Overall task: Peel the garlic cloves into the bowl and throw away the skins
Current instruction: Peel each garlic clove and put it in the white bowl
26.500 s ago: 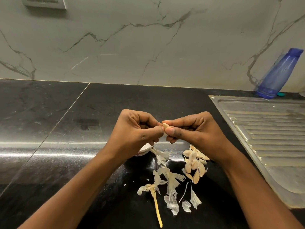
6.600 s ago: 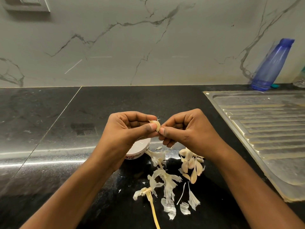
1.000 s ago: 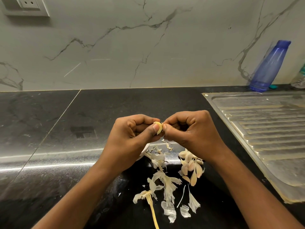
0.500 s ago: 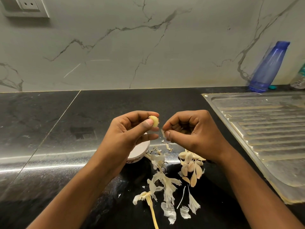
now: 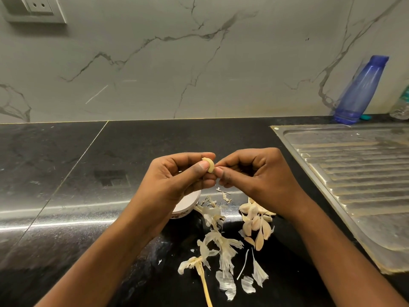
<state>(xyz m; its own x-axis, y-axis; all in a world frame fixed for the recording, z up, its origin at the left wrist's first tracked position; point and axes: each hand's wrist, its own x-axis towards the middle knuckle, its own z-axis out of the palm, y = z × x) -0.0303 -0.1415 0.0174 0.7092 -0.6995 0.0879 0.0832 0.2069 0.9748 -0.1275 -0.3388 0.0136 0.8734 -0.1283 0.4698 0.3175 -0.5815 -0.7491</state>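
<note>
Now the two hands meet again above the black countertop (image 5: 132, 147); half a second ago they were apart, with the right hand drawn off to the right, and it has since come back to the clove. The left hand (image 5: 177, 182) pinches a pale garlic clove (image 5: 209, 166) between thumb and forefinger, the other fingers curled beneath. The right hand (image 5: 259, 176) is curled, its thumb and forefinger closed narrowly on the clove's right end; whether a scrap of skin lies between them is too small to tell.

The clove looks nearly bare, so this is probably a last pick at the skin before it goes into the bowl. The small white bowl (image 5: 187, 204) sits directly under the left hand, mostly hidden by it, so the drop would be short.

Just near and right of the bowl lie loose papery skins (image 5: 221, 247) and a dry garlic stem (image 5: 204, 282); under the right wrist sits a cluster of unpeeled cloves (image 5: 256, 220), so peeling and clearing both remain. Nothing blocks the way to the bowl; the scattered skins lie close to its rim.

Far right, a steel drainboard (image 5: 358, 173); behind it a blue bottle (image 5: 360, 89) against the marble wall; far left, a wall socket (image 5: 37, 7).
</note>
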